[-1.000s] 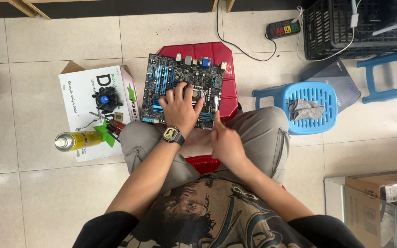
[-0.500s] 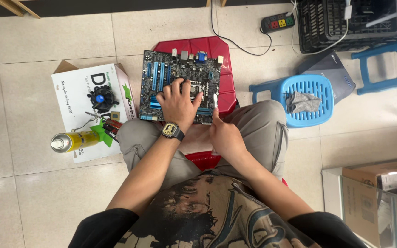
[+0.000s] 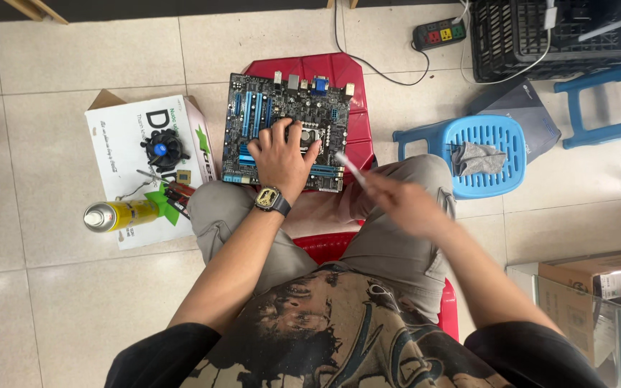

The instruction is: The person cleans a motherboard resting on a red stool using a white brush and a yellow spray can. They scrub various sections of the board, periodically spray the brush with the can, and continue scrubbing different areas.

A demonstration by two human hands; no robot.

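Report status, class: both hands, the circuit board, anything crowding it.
Left hand flat on motherboard, fingers spread. Right hand blurred, gripping thin white tool beside board's right edge. Board sits on red stool; nothing on top except the hand.

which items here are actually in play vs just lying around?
In play:
- motherboard, pressed down by the left hand
- thin white tool, held in the right hand, blurred
- red stool under the board

Lying about:
- white box carrying a cooler fan
- yellow spray can
- blue stool with grey cloth
- power strip
- black crate
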